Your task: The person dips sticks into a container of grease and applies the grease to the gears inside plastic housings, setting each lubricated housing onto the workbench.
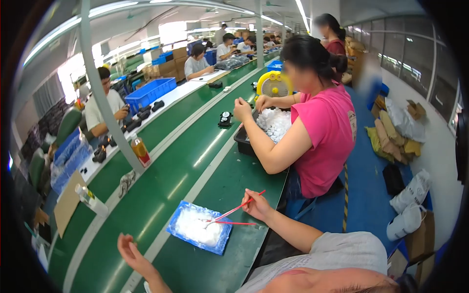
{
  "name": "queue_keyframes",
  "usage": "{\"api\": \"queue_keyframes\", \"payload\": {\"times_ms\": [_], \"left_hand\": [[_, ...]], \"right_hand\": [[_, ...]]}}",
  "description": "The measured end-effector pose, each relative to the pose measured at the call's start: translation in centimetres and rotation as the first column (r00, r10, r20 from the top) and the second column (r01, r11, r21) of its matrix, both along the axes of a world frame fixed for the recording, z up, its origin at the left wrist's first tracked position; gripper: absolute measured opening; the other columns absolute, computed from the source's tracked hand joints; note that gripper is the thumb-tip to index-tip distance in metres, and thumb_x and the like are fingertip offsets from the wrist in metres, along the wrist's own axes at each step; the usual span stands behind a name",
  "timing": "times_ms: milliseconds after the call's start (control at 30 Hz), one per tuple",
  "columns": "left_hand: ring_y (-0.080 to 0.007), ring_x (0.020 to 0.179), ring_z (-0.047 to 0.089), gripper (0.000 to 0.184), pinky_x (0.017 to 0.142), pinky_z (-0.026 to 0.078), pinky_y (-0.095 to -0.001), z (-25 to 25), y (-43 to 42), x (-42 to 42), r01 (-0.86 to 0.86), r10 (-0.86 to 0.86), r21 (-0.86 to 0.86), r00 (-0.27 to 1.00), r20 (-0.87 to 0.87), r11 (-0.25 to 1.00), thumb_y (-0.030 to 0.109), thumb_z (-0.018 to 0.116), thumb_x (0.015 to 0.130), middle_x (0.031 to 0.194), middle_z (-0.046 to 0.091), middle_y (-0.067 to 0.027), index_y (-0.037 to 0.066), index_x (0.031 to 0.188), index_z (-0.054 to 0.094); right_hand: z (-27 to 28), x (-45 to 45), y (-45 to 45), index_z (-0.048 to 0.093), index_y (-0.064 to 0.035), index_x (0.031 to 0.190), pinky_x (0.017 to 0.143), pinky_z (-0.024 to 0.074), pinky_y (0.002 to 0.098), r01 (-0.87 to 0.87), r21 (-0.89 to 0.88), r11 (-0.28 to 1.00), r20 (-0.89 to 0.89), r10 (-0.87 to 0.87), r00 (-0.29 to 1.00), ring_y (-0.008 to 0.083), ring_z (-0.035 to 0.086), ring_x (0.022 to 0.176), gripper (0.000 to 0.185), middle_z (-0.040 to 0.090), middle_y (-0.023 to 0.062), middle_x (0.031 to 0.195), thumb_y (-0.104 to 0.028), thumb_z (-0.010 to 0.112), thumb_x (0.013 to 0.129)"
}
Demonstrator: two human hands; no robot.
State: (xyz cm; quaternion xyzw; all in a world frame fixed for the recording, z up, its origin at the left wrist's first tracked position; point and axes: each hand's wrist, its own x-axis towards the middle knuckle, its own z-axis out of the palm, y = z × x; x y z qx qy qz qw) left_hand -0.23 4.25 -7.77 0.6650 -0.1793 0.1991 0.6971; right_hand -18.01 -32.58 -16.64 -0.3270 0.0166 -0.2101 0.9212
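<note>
Red stick (232, 211), pinched by right hand (257, 205) near the edge of the surface (242, 176), slants over blue tray (218, 249) (left hand (134, 256) spread)

- two bare hands (134, 255) (257, 205) in the foreground
- two red sticks (235, 210) (239, 223)
- one blue tray (223, 249) of white material (198, 227)
- one black bin (247, 148) of white pieces (276, 122)
- one yellow fan (274, 88)
- one co-worker (326, 139) in pink
- one bottle (140, 148) with amber contents
</note>
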Motion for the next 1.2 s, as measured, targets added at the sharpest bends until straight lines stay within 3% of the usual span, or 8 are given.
{"api": "queue_keyframes", "payload": {"times_ms": [167, 267, 333, 367, 433, 667, 1000, 1200], "left_hand": [[-0.0191, 0.092, 0.059, 0.025, 0.084, 0.046, -0.0310, 13.7, -2.2, -5.3, 0.338, -0.335, 0.033, 0.907, 0.256, 0.941, 0.011, 0.057, 0.095, 0.099, 0.064, -0.0095, -0.002, 0.115, 0.063], [-0.0204, 0.091, 0.053, 0.037, 0.075, 0.042, -0.0330, 20.4, -4.7, -9.0, 0.743, -0.643, 0.031, 0.557, 0.526, 0.669, 0.028, 0.065, 0.092, 0.091, 0.063, -0.0070, 0.003, 0.119, 0.061], [-0.0164, 0.101, 0.048, 0.030, 0.081, 0.039, -0.0338, 23.5, -5.3, -11.2, 0.891, -0.703, 0.039, 0.328, 0.631, 0.452, 0.024, 0.061, 0.095, 0.091, 0.065, 0.0034, 0.019, 0.124, 0.059], [-0.0144, 0.106, 0.046, 0.031, 0.084, 0.037, -0.0342, 25.1, -5.6, -12.3, 0.944, -0.716, 0.063, 0.201, 0.669, 0.323, 0.023, 0.058, 0.096, 0.091, 0.066, 0.0086, 0.028, 0.127, 0.057], [-0.0082, 0.109, 0.044, 0.025, 0.083, 0.038, -0.0316, 25.7, -6.4, -13.4, 0.988, -0.580, 0.018, 0.077, 0.811, 0.156, 0.018, 0.057, 0.096, 0.090, 0.065, 0.0121, 0.029, 0.118, 0.063], [-0.0106, 0.110, 0.047, 0.020, 0.085, 0.040, -0.0303, 25.5, -7.1, -15.0, 0.991, -0.534, 0.025, 0.052, 0.844, 0.135, 0.015, 0.052, 0.097, 0.099, 0.063, 0.0047, 0.017, 0.112, 0.065], [-0.0159, 0.112, 0.052, 0.025, 0.091, 0.042, -0.0315, 23.9, -13.2, -20.1, 0.794, -0.728, -0.086, -0.500, 0.469, -0.602, 0.014, 0.046, 0.099, 0.113, 0.060, -0.0069, 0.003, 0.116, 0.061], [-0.0191, 0.113, 0.055, 0.031, 0.095, 0.043, -0.0323, 22.4, -14.7, -24.4, 0.521, -0.593, -0.282, -0.691, 0.414, -0.805, 0.014, 0.043, 0.101, 0.121, 0.059, -0.0138, -0.005, 0.119, 0.059]], "right_hand": [[0.2, 0.1, 0.3, 0.056, -0.0088, 0.072, 0.053, 0.0450, 0.0279, 0.057, 0.073, 0.996, -0.094, -0.050, 0.994, 0.0168, 0.055, 0.056, 0.038, 0.058, 0.0075, 0.061, -0.029, 0.045, 0.103], [-0.1, 0.1, -0.3, 0.055, -0.0074, 0.073, 0.051, 0.0475, 0.0283, 0.040, 0.073, 0.997, -0.061, -0.036, 0.997, 0.0174, 0.057, 0.055, 0.038, 0.061, 0.0085, 0.065, -0.028, 0.045, 0.103], [-0.4, 0.3, -0.5, 0.054, -0.0077, 0.073, 0.050, 0.0465, 0.0277, 0.056, 0.081, 0.995, -0.065, -0.051, 0.997, 0.0169, 0.056, 0.055, 0.038, 0.060, 0.0081, 0.064, -0.029, 0.045, 0.103], [-0.7, 1.0, -0.7, 0.054, -0.0078, 0.073, 0.050, 0.0459, 0.0274, -0.236, 0.127, 0.963, 0.271, 0.195, 0.943, 0.0166, 0.056, 0.055, 0.038, 0.059, 0.0080, 0.063, -0.030, 0.045, 0.103], [-0.6, 0.6, -0.5, 0.053, -0.0078, 0.073, 0.050, 0.0449, 0.0268, 0.081, 0.039, 0.996, -0.074, -0.078, 0.994, 0.0162, 0.056, 0.055, 0.039, 0.058, 0.0079, 0.062, -0.030, 0.045, 0.103], [-0.6, 0.4, -0.4, 0.053, -0.0068, 0.073, 0.050, 0.0448, 0.0267, 0.061, -0.044, 0.997, -0.050, -0.063, 0.997, 0.0163, 0.056, 0.053, 0.039, 0.058, 0.0084, 0.061, -0.030, 0.045, 0.103], [0.0, 0.6, -0.2, 0.053, -0.0078, 0.072, 0.047, 0.0435, 0.0253, 0.115, 0.007, 0.993, -0.112, -0.113, 0.987, 0.0143, 0.053, 0.051, 0.038, 0.055, 0.0070, 0.059, -0.030, 0.045, 0.102], [0.0, 0.3, -0.2, 0.053, -0.0069, 0.072, 0.047, 0.0438, 0.0257, 0.103, -0.028, 0.994, -0.075, -0.105, 0.992, 0.0149, 0.054, 0.050, 0.039, 0.057, 0.0079, 0.059, -0.029, 0.044, 0.103]]}}
